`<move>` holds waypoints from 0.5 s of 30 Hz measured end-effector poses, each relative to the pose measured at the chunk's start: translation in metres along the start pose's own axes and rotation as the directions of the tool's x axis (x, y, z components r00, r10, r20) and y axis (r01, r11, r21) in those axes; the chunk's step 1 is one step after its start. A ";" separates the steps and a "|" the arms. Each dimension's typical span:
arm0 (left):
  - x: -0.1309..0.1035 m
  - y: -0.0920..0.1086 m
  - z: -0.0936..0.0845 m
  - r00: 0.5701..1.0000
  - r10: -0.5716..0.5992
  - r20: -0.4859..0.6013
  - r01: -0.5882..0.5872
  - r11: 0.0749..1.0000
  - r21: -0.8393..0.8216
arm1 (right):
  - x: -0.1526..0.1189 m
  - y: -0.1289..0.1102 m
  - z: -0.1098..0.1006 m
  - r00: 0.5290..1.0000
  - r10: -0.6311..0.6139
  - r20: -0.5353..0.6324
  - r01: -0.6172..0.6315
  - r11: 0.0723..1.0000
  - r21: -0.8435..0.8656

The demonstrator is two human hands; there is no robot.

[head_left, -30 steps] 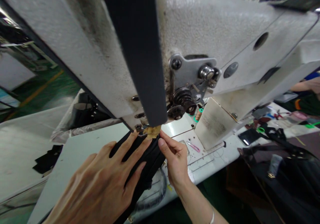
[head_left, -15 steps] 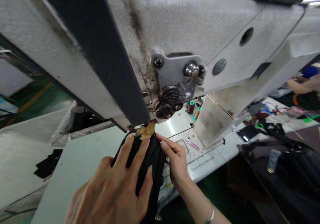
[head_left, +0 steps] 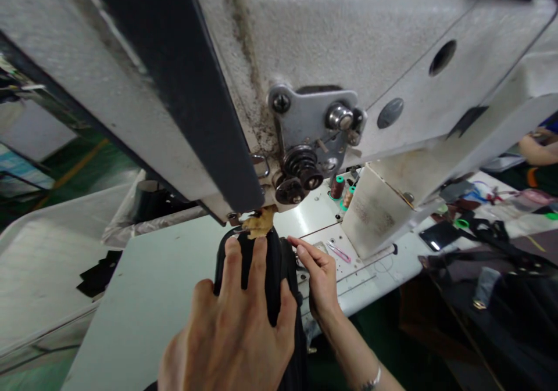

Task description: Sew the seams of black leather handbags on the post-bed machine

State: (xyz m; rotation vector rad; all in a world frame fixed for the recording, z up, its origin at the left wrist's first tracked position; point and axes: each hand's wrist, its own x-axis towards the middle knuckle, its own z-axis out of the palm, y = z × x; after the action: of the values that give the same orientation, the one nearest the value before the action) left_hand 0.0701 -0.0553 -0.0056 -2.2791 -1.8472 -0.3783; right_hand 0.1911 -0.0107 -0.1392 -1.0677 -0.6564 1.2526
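Note:
My left hand (head_left: 239,315) lies with spread fingers on top of a black fabric piece (head_left: 274,263), which has a rounded, raised edge. Its fingertips rest just short of the tan-coloured part (head_left: 258,222) under the head of the sewing machine (head_left: 305,36). On the right side of the same piece, my right hand (head_left: 321,277) is closed, thumb and index finger pinching at its edge. The needle area is mostly hidden behind the machine's dark bar (head_left: 204,100) and the tan part.
Pink thread snips (head_left: 339,251) lie on the machine bed, with thread spools (head_left: 337,187) behind them. To the right are a phone (head_left: 438,235) and a black bag (head_left: 518,298). Black scraps (head_left: 100,273) lie at the left. Another person's arm (head_left: 538,150) shows at far right.
The view has shifted a little. The black piece has turned slightly, showing more of its rounded far end. My left hand has moved right with it; my right hand keeps to its right edge.

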 end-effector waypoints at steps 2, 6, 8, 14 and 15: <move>0.001 0.006 -0.002 1.000 -0.023 0.009 0.023 1.000 0.008 | 0.002 0.006 -0.012 0.997 -0.002 -0.073 0.000 1.000 -0.019; 0.003 0.015 -0.006 0.996 -0.080 0.036 0.077 0.994 0.079 | 0.005 0.026 -0.040 0.974 0.034 -0.222 -0.037 0.999 -0.010; 0.003 0.016 -0.006 0.997 -0.073 0.039 0.070 0.994 0.080 | 0.004 0.040 -0.053 0.957 0.073 -0.279 -0.071 0.997 0.017; 0.001 0.011 -0.001 1.000 -0.019 -0.023 0.019 1.000 0.002 | -0.016 0.077 -0.067 0.932 0.240 -0.272 -0.222 0.970 0.096; 0.001 0.010 0.000 0.999 -0.009 -0.033 0.009 1.000 -0.009 | -0.021 0.078 -0.064 0.946 0.234 -0.226 -0.220 0.972 0.086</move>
State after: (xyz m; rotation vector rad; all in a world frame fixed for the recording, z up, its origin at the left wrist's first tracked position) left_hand 0.0797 -0.0568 -0.0050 -2.2568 -1.8445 -0.4241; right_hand 0.2094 -0.0511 -0.2324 -1.2454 -0.3191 1.3081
